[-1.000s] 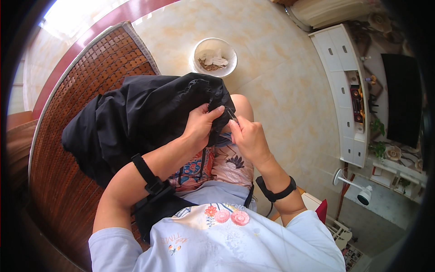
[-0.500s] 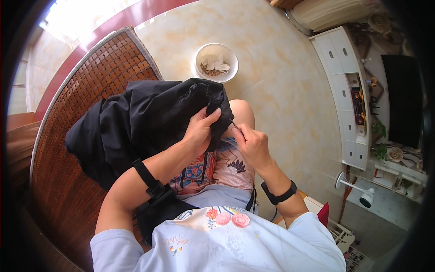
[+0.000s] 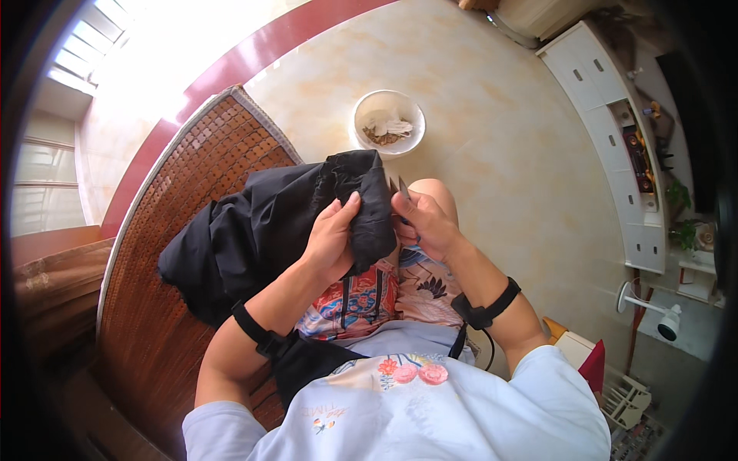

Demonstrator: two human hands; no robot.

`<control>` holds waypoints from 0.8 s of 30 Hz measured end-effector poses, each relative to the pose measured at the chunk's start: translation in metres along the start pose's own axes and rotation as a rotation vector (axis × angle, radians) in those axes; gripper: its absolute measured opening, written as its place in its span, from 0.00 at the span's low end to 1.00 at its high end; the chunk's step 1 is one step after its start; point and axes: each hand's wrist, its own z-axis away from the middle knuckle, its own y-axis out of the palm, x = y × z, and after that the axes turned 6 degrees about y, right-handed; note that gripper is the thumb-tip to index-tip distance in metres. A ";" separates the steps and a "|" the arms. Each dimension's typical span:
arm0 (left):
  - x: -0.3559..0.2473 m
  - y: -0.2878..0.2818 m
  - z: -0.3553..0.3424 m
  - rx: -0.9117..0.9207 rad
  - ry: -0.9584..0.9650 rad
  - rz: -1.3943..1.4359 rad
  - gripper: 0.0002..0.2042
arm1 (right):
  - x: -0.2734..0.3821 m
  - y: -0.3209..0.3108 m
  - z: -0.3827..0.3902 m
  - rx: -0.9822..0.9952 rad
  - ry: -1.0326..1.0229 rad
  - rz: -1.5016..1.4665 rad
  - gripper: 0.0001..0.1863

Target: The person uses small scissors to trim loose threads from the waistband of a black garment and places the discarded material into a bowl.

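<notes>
Pale marbled floor [image 3: 507, 146] forms the background. Matte black cloth [image 3: 257, 207], wrinkled and frayed, is pinched by the left hand [image 3: 329, 242]; the right hand [image 3: 427, 223] grips scissors [image 3: 403, 188], blades parted.

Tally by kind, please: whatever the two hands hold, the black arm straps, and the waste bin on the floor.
Black cloth, in the left hand: 1
Scissors, in the right hand: 1
Black arm straps, one on each arm: 2
White waste bin: 1
Total: 5

White bin [image 3: 384, 103] on floor [image 3: 507, 146]; brown mat [image 3: 219, 150]; white cabinet [image 3: 593, 91].
</notes>
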 end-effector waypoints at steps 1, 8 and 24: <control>0.001 0.001 0.002 0.035 0.009 0.018 0.13 | 0.000 0.006 -0.001 0.068 -0.032 -0.018 0.20; 0.010 0.007 0.016 -0.090 0.124 -0.041 0.12 | 0.003 0.012 0.006 -0.329 -0.686 0.630 0.07; 0.051 0.014 -0.045 -0.039 -0.040 -0.004 0.09 | -0.015 -0.049 -0.016 -0.514 -0.324 0.387 0.06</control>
